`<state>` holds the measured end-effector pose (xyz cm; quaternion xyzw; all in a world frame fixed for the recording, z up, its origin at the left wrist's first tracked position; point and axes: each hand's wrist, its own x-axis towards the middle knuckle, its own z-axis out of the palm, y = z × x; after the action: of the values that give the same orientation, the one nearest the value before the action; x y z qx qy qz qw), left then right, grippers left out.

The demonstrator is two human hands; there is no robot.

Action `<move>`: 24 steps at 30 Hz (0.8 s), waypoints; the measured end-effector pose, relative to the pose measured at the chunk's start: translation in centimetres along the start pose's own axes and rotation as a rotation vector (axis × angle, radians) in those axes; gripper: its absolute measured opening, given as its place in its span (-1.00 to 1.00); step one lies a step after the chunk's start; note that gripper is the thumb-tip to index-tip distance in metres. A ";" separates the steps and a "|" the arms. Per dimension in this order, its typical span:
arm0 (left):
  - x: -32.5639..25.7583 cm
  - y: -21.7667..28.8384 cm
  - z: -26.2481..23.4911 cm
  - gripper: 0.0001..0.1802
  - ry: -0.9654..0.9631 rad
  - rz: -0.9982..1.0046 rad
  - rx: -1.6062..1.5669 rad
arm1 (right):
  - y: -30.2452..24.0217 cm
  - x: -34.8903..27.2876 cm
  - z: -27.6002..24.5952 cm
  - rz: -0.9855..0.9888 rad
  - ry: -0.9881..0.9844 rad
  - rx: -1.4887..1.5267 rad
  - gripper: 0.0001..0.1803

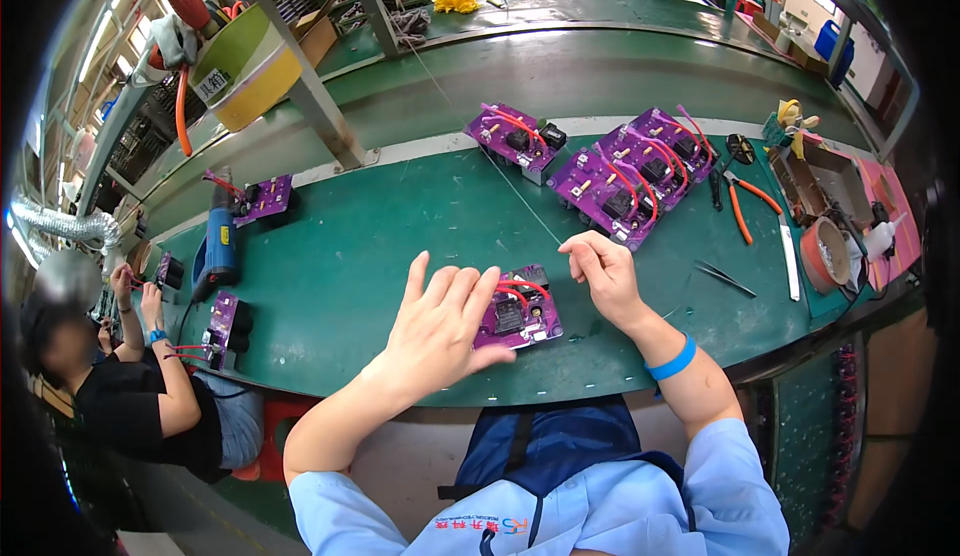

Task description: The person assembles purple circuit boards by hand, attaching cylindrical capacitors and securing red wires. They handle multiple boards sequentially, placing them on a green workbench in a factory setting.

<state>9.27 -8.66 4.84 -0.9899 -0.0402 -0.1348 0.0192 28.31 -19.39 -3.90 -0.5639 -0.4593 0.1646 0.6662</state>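
Board-wise, the purple circuit board [517, 315] with red wires sits on the green bench right by the front edge. Left hand [440, 321] rests spread on its left side, right hand [600, 268] loosely curled, empty. I'd pin it flat, fingers off the wires.

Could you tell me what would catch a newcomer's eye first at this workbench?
Probably the purple circuit board with red wires at the near edge of the green table, with the left hand spread open at its left side and the right hand curled just above its right corner. Next, the cluster of similar purple boards further back on the right, beside orange-handled pliers.
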 end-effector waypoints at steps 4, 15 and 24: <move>-2.5 -1.3 2.0 0.06 -0.145 -0.028 -0.062 | -1.2 0.2 0.2 -0.168 -0.059 -0.219 -0.76; -4.4 -3.2 4.8 -0.03 0.007 -0.088 -0.378 | -5.2 -0.1 6.4 -0.457 -0.666 -1.151 -0.11; -6.1 -4.3 7.0 0.04 0.180 -0.253 -0.715 | -5.0 -1.2 7.0 -0.729 -0.498 -1.320 -0.48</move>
<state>4.94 -4.48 -3.45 -0.9056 -0.1104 -0.2278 -0.3404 20.58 -17.63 -0.33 -0.6032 -0.7531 -0.2488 0.0839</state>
